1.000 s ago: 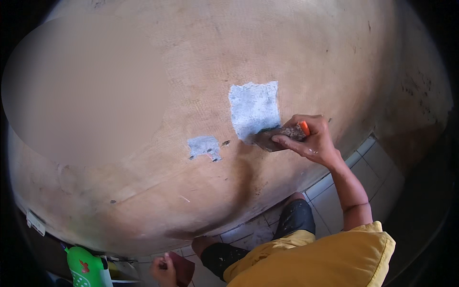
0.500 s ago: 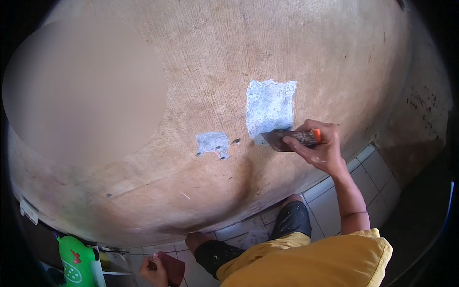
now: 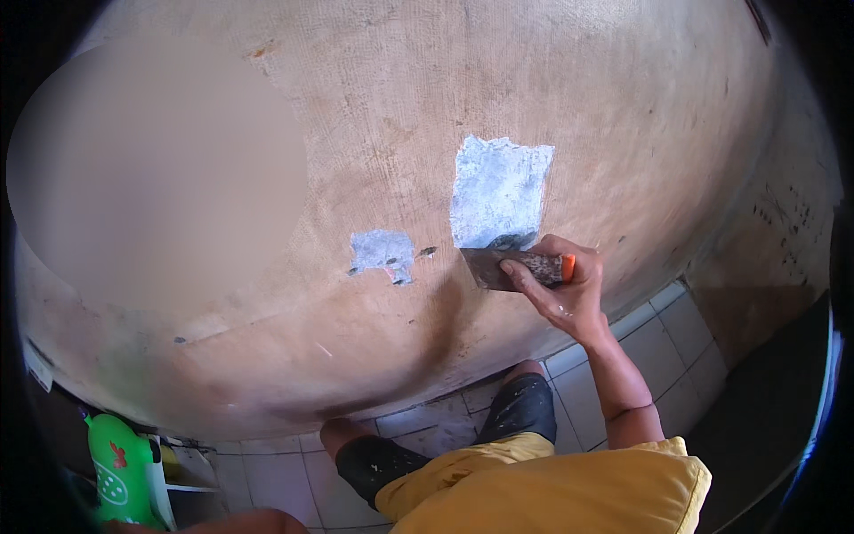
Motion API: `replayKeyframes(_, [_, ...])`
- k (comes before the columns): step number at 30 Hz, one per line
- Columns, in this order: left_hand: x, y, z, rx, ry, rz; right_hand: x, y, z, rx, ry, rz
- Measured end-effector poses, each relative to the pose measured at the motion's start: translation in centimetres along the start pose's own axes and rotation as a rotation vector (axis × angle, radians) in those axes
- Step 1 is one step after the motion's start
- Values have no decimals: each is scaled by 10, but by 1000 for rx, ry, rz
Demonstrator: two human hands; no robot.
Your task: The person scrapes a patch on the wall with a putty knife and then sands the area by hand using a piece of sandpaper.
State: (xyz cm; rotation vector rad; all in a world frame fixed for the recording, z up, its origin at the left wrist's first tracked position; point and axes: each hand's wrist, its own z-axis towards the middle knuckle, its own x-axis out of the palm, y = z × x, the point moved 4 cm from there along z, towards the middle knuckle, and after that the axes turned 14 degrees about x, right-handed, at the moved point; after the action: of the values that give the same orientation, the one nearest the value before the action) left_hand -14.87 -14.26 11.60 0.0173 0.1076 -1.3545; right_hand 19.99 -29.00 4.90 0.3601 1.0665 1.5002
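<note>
My right hand [image 3: 574,289] is closed round a scraper [image 3: 489,270] with a broad, dark blade and an orange end on its speckled handle. The blade lies against the brownish wall [image 3: 391,178], at the lower edge of a torn-edged whitish-grey patch [image 3: 498,191]. Left of it is a smaller bare patch [image 3: 382,249] with dark chips around it. Of my left arm [image 3: 253,523] only a part shows at the bottom edge; the hand itself is out of the picture.
White floor tiles [image 3: 658,351] run along the foot of the wall. A green inflated toy-like object [image 3: 120,472] stands at the lower left beside a white-edged thing. A corner with a second, marked wall [image 3: 778,240] is at the right.
The scraper and my right hand have moved slightly left, with the blade now along the patch's lower edge. My left hand, which held a dark red sheet, has gone out of view.
</note>
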Motion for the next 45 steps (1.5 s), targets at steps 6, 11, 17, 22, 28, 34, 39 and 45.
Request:
replayKeyframes(6, [26,8,16,86,187,118,-3,-1,2,37,-32,26])
replayKeyframes(11, [34,-12,23,186,252,153,9,-11,-1,88,-4,182])
replayKeyframes(17, [35,-33,20,299,296,164,14,-30,-4,186,-19,333])
replayKeyframes(22, [37,-52,15,376,329,210,20,-33,-4,200,-37,329])
replayKeyframes(28, [41,-67,18,447,383,233,9,-36,-5,192,-36,346])
replayKeyframes(34, [44,-101,18,502,366,347,16,-23,-11,208,-20,353])
replayKeyframes(39, [42,-104,19,153,232,584,7,-28,-12,217,-29,295])
replayKeyframes(45, [14,-73,25,-44,126,644,21,-7,-8,158,-77,228])
